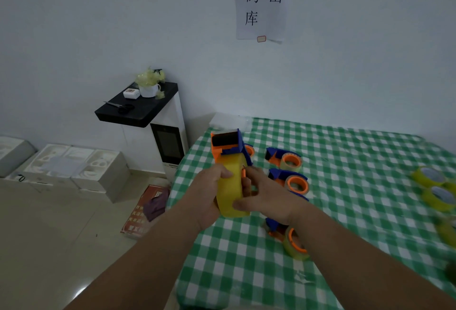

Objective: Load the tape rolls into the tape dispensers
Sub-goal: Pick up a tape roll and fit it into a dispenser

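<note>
I hold a blue and orange tape dispenser (228,145) in the air over the table's left edge, with a yellow tape roll (230,186) seated in it. My left hand (209,193) grips the roll from the left. My right hand (266,193) grips the roll's right side, thumb under its lower edge. Three more dispensers with rolls in them lie on the checked cloth: one far (283,159), one in the middle (291,181), one near, partly under my right wrist (291,240). Loose yellow rolls (434,186) lie at the right edge.
The table (345,211) wears a green and white checked cloth and stands against a white wall. To the left are a white cabinet with a black top (140,109), white foam boxes (74,166) and a red box (145,211) on the floor.
</note>
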